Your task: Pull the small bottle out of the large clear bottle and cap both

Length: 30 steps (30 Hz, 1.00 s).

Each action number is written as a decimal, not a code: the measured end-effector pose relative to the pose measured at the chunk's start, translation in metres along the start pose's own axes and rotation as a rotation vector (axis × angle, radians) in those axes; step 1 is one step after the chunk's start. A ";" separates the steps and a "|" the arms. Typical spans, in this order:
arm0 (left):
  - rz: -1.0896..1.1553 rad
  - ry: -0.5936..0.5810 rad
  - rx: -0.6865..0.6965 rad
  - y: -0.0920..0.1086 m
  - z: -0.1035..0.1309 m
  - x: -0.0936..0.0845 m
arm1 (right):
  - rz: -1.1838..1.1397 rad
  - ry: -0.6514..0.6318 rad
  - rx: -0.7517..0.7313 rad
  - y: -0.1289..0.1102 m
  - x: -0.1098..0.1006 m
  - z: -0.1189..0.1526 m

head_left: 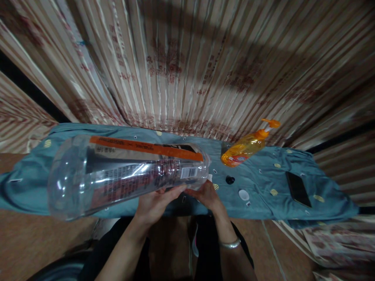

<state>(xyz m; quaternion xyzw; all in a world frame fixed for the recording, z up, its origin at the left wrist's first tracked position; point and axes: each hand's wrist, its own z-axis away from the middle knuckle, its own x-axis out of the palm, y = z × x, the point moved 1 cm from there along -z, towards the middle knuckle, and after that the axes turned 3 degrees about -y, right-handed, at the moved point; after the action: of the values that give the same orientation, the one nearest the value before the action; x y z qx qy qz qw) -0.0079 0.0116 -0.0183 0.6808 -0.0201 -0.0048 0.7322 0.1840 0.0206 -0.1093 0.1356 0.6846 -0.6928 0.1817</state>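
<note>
A large clear plastic bottle [131, 175] with an orange-striped label lies sideways in the air over the cloth-covered table. Its broad rounded base points left and its narrower end is at the right. My left hand [154, 203] grips the bottle from below near its middle, with the fingers partly hidden behind it. At the narrower end, my right hand [206, 195] is closed on the bottle, and its fingertips are mostly hidden. A small white bit shows beside the right hand, too small to name. A small black cap [230, 180] and a white disc [243, 194] lie just right of that hand.
An orange pump bottle [244, 150] stands toward the table's back. A dark phone [298, 189] lies at the right. Teal patterned cloth [269, 177] covers the narrow table. A striped curtain [187, 78] hangs right behind it. My legs are below the front edge.
</note>
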 end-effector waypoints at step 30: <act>0.020 0.026 0.075 0.007 0.000 0.002 | 0.022 0.004 -0.022 -0.004 -0.001 0.000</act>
<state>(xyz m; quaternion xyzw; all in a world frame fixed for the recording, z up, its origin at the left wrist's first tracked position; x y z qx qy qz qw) -0.0065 0.0124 -0.0117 0.7074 -0.0176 0.0122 0.7065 0.1828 0.0207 -0.1050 0.1425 0.6909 -0.6830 0.1895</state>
